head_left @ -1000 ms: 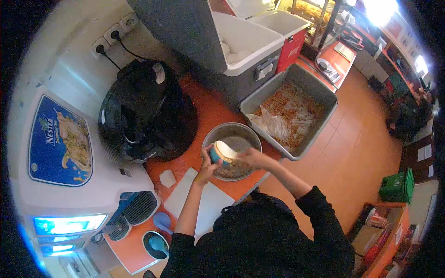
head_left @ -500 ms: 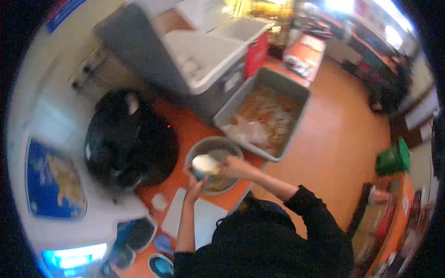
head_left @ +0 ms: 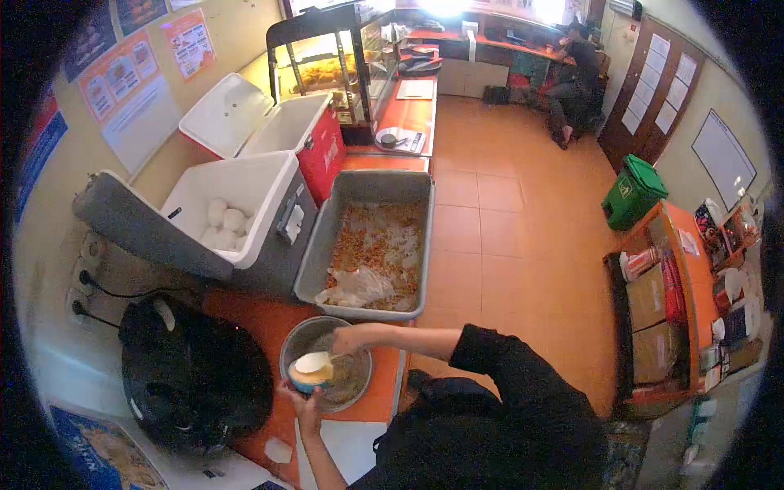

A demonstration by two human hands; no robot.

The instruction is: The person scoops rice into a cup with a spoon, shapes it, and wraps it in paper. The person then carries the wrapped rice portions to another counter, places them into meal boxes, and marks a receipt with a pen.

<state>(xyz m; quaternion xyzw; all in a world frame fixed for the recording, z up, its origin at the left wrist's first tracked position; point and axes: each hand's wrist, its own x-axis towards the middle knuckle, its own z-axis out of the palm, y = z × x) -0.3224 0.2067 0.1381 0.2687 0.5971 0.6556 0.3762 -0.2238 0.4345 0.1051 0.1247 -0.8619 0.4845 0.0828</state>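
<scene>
My left hand (head_left: 307, 408) holds a small blue bowl (head_left: 313, 387) from below, tilted over the left side of a round metal pot (head_left: 367, 376). A pale tan surface shows at the bowl's top. Above the pot, my right hand (head_left: 351, 337) is closed round the handle of a white rice paddle (head_left: 312, 363). Its broad, rounded end lies over the bowl's mouth. Inside the pot is a brownish, mottled layer, partly covered by my hands.
Behind the pot stands a grey tub (head_left: 426, 245) with orange-brown crumbs and a clear plastic bag. An open cooler (head_left: 282, 175) holds white round bundles. A black rounded appliance (head_left: 196, 376) is at left, a white board (head_left: 347, 445) in front. Someone sits far back (head_left: 576, 73).
My view has swung up and right, showing more of the room, and is sharper. Both hands keep the bowl and the paddle together over the pot.
</scene>
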